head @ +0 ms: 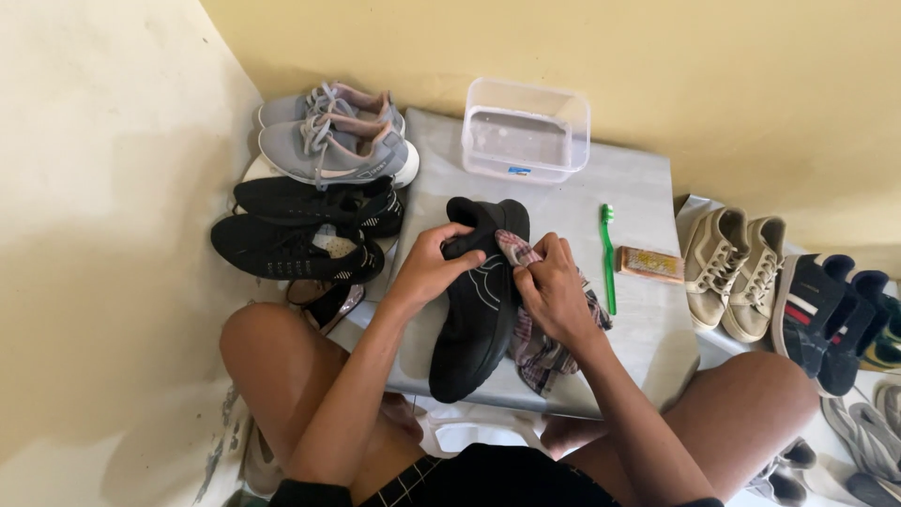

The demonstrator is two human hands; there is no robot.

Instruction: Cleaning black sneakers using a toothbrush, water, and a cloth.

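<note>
Both hands (488,272) on black shoe (479,310)

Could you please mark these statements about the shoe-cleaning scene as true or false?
1. The left hand grips the black shoe. True.
2. The right hand holds the green toothbrush. False: it holds a checked cloth; the toothbrush lies on the grey board.
3. The clear plastic tub stands beyond the shoe. True.
4. The grey sneakers are on the person's right. False: they are on the left.
</note>
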